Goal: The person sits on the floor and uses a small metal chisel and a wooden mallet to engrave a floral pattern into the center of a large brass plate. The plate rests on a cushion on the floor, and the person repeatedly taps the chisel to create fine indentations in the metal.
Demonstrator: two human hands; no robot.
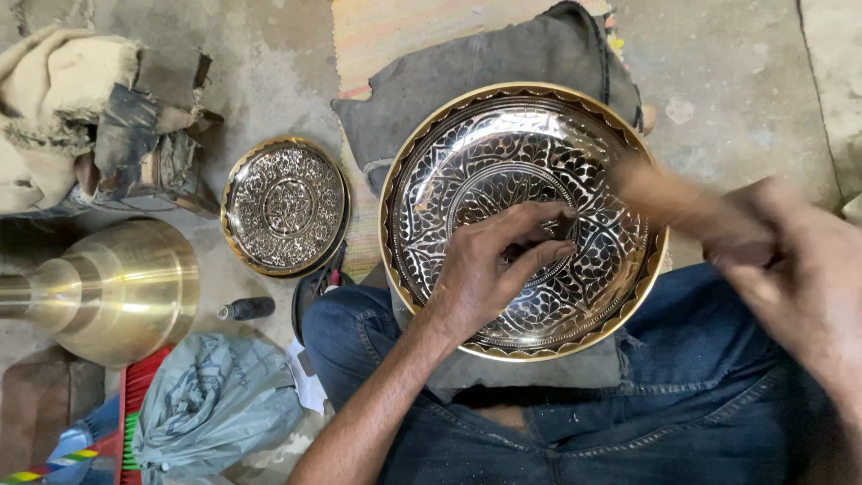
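Bare concrete floor (736, 81), grey cloth (485, 63) far. Big engraved plate (525, 220) on my lap; left hand (489, 265) pinches onto its centre, right hand (790, 260) grips a blurred wooden handle (664, 198). Smaller plate (285, 205) left.

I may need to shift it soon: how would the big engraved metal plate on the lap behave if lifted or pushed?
The big plate looks like stiff metal, so it should not flex. Its polished surface may be slippery. It lies tilted on cloth over the knees, steadied by the left hand, so a push could probably slide or tip it.
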